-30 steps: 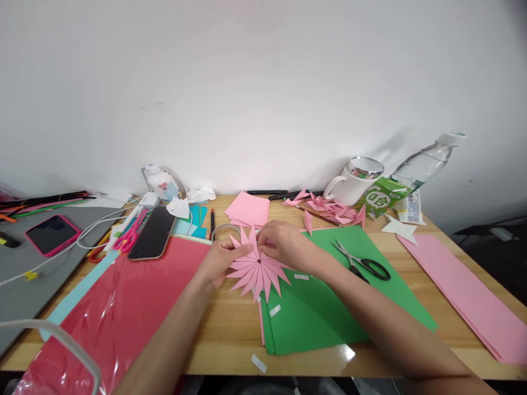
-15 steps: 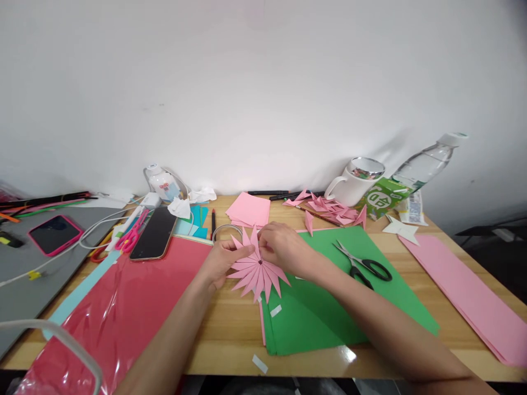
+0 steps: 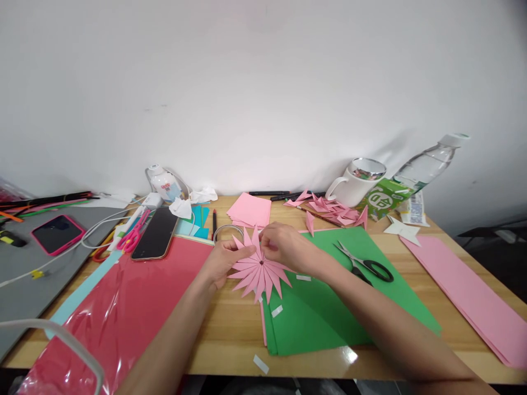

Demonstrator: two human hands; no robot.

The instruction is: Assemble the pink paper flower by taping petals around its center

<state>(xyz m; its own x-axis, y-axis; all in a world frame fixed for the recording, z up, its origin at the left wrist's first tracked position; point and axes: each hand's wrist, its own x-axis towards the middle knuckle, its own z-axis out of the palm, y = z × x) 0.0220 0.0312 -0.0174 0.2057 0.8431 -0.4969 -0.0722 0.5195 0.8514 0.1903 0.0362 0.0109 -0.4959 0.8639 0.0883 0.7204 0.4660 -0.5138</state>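
Observation:
A pink folded-paper star (image 3: pixel 263 274) with many narrow points is held up over the left edge of the green paper sheets (image 3: pixel 329 307). My left hand (image 3: pixel 224 260) pinches its upper left points, thumb lying across the front. At the upper right, my right hand (image 3: pixel 284 246) is closed with its fingertips on the star's points near the small round centre hole; what exactly sits between them is hidden. Behind the hands lie a roll of tape (image 3: pixel 225 229) and a stack of pink paper squares (image 3: pixel 249 208).
Black-handled scissors (image 3: pixel 366 263) rest on the green sheets. Loose pink folded pieces (image 3: pixel 335 211) lie before a white mug (image 3: pixel 356 184); a water bottle (image 3: pixel 428 162) leans nearby. On the left are a dark phone (image 3: pixel 155 233), pink scissors (image 3: pixel 134 233) and red paper (image 3: pixel 152 296) in plastic.
My right hand has shifted slightly right and its wrist has turned a little, uncovering a small white strip on the green paper. My left hand keeps its hold on the star.

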